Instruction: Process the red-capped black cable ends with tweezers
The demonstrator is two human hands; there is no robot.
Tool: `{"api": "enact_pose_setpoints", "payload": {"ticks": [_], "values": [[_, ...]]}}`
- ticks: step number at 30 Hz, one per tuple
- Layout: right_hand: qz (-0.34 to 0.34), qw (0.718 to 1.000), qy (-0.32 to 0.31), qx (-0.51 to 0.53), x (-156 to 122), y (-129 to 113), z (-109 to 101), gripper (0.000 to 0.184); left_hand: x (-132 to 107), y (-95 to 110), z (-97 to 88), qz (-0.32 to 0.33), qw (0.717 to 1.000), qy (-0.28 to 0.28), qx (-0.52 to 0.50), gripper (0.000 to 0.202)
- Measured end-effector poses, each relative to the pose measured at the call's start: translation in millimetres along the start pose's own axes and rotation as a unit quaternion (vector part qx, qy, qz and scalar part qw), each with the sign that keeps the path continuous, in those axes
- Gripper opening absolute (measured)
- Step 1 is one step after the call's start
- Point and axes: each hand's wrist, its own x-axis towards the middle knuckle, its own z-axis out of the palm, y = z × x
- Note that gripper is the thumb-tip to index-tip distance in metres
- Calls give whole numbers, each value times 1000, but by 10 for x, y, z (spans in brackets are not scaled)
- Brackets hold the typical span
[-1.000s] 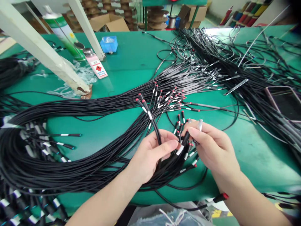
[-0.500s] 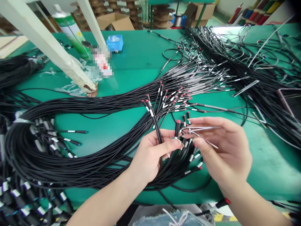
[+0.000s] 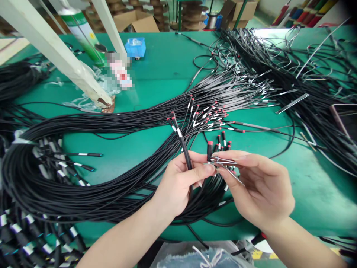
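Note:
My left hand (image 3: 178, 182) is closed around a few black cables (image 3: 184, 147), whose red-tipped ends rise above the fingers. Between its thumb and forefinger a thicker black connector (image 3: 209, 149) with a red cap stands upright. My right hand (image 3: 263, 188) pinches a thin silver metal tool (image 3: 230, 162) with slender, spread legs; its exact kind is unclear. The tool's left end meets the left fingertips just beside the connector. Behind and below both hands hang several more red-capped cable ends (image 3: 219, 141), partly hidden by the fingers.
A long looped bundle of black cables (image 3: 83, 197) covers the green table (image 3: 167, 70). More tangled cables (image 3: 279, 70) lie at the right, near a flat metal strip (image 3: 292, 103) and a phone-like object (image 3: 346, 119). White posts (image 3: 64, 59), a spray can (image 3: 83, 35) and a blue box (image 3: 135, 47) stand at the back left.
My right hand has moved left and slightly down, bringing the silver tool against the left fingertips beside the connector. The left hand keeps its hold almost unmoved.

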Motion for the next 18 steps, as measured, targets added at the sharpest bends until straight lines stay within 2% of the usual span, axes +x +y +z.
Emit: {"api": "enact_pose_setpoints", "payload": {"ticks": [5, 11, 18], "values": [[14, 997, -8, -78, -26, -2, -44, 36, 0, -21, 7, -1, 1000, -10, 1, 16], [17, 998, 46, 40, 9, -28, 13, 43, -26, 4, 6, -3, 999, -28, 25, 11], [28, 998, 25, 51, 11, -36, 31, 46, -38, 34, 12, 1, 998, -59, 37, 11]]}}
